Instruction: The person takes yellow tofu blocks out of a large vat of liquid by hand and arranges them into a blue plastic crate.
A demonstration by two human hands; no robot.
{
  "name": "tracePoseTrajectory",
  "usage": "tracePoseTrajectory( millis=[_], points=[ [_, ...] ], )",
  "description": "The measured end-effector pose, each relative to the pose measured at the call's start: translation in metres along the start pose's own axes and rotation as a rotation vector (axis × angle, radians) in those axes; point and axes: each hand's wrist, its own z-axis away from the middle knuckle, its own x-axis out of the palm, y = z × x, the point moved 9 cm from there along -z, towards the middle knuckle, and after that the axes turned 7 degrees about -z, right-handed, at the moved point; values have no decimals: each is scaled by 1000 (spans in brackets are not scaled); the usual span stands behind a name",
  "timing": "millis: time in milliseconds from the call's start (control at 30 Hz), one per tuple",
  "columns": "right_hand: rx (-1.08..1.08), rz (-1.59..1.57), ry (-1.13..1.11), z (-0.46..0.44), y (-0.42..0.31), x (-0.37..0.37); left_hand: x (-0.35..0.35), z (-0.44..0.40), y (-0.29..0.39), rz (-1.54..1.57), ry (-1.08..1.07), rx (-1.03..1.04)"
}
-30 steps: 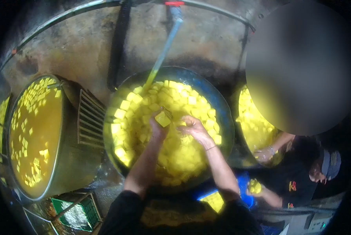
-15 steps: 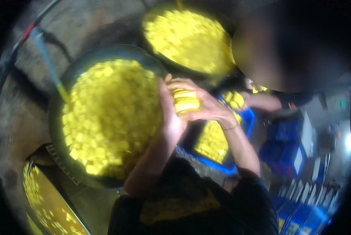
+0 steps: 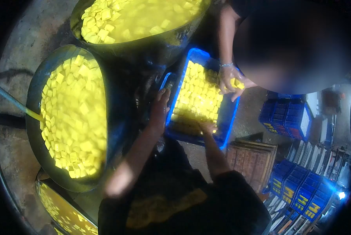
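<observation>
Yellow blocks (image 3: 199, 90) lie in packed rows in a blue crate (image 3: 229, 124). My right hand (image 3: 208, 127) is inside the crate near its lower end, in shadow, fingers spread low over the blocks with nothing visible in them. Beside the crate's left rim is my left hand (image 3: 159, 111), fingers apart and no block in it; whether it touches the rim is unclear. A large round vat (image 3: 34, 94) of yellow blocks in liquid stands at the left, with a pale blue hose or pipe (image 3: 17, 102) reaching its edge.
Another vat (image 3: 144, 45) of blocks stands at the top. Across the crate, a co-worker's hand (image 3: 231, 80) holds yellow blocks over its right rim. Stacked blue crates (image 3: 287, 117) and wooden boards (image 3: 249, 158) are at the right. A metal tank (image 3: 64, 205) sits lower left.
My hands have moved from over the vat to the blue crate and come apart. The yellow blocks held between them no longer show there. The view has turned right.
</observation>
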Motion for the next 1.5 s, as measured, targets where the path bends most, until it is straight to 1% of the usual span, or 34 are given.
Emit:
tracePoseTrajectory(
  millis=[67, 133, 200, 267, 300, 333, 400, 433, 467, 500, 533, 600, 667, 733, 767, 800, 833, 867, 900, 933, 967, 1000, 1033, 1067, 1133, 1167, 1233, 1267, 1333, 1367, 1400, 1433, 1467, 1500],
  points=[
    [-103, -34, -48, 6, -18, 26, -13, 7, 11, 27, 16, -57],
    [-177, -26, -67, 10, -28, 35, -27, 25, 38, 44, 1, -58],
    [-245, -7, -75, 11, -34, 38, -36, 58, 88, 4, -95, 106],
    [-322, 25, -91, 12, -41, 44, -70, 81, 130, -31, -89, 273],
    [-363, 42, -108, 14, -44, 47, -94, 89, 152, -89, -50, 344],
    [-400, 65, -138, 11, -44, 55, -126, 93, 164, -85, 25, 373],
    [-467, 109, -213, 11, -45, 49, -182, 104, 190, -262, 180, 474],
    [-495, 133, -261, 15, -50, 37, -208, 110, 194, -382, 271, 487],
    [-536, 140, -304, 17, -57, 22, -233, 115, 184, -373, 308, 505],
    [-582, 85, -300, 26, -73, -6, -252, 111, 160, -725, 314, 409],
    [-634, -29, -258, 40, -97, -47, -259, 113, 151, -1070, 313, 296],
    [-825, -554, -18, 89, -161, -163, -265, 123, 119, -1114, 265, 84],
    [-1111, -874, 158, 193, -239, -294, -284, 111, 70, -1164, 250, 16],
    [-1307, -846, 71, 294, -315, -372, -271, 98, 52, -1445, 156, 184],
    [-1512, -674, 90, 332, -353, -384, -264, 88, 40, -1558, -39, -77],
    [-1705, -485, 108, 366, -385, -387, -256, 93, 45, -1531, -89, -77],
    [-1764, -290, 127, 375, -417, -373, -277, 65, 9, -1075, 33, 106],
    [-1811, -91, 148, 376, -447, -349, -295, 49, -7, -839, 101, 191],
    [-1755, 178, 128, 368, -478, -319, -311, 37, -20, -608, 147, 290],
    [-1681, 442, 107, 353, -503, -287, -304, 30, -21, -1200, 117, 245],
    [-1693, 453, 121, 344, -521, -271, -302, 27, -22, -1788, 85, 167],
    [-1616, 612, 86, 325, -535, -244, -305, 24, -15, -1783, 108, 170],
    [-1528, 767, 50, 306, -545, -220, -303, 22, -15, -1771, 71, 195],
    [-1536, 780, 60, 295, -553, -203, -300, 17, -23, -1757, 32, 221],
    [-1533, 750, 175, 274, -566, -190, -311, 13, -33, -1931, 209, 176],
    [-1540, 768, 177, 275, -568, -195, -310, 46, 2, -1308, 181, 305],
    [-1570, 762, 69, 290, -565, -213, -323, 60, 16, -675, 152, 411],
    [-1577, 773, 72, 298, -565, -227, -325, 52, 7, -794, 188, 570],
    [-1635, 592, -238, 323, -572, -250, -331, 55, 14, -912, 244, 724],
    [-1605, 548, -334, 326, -583, -258, -329, 57, 23, -913, 184, 714],
    [-1618, 561, -332, 332, -598, -264, -326, 58, 31, -913, 124, 703],
    [-1539, 433, -452, 332, -615, -269, -330, 64, 48, -912, 142, 700],
    [-1453, 304, -571, 332, -632, -272, -350, 76, 73, -871, 344, 688],
    [-1327, 200, -519, 347, -644, -282, -370, 86, 91, -824, 542, 667]
  ],
)
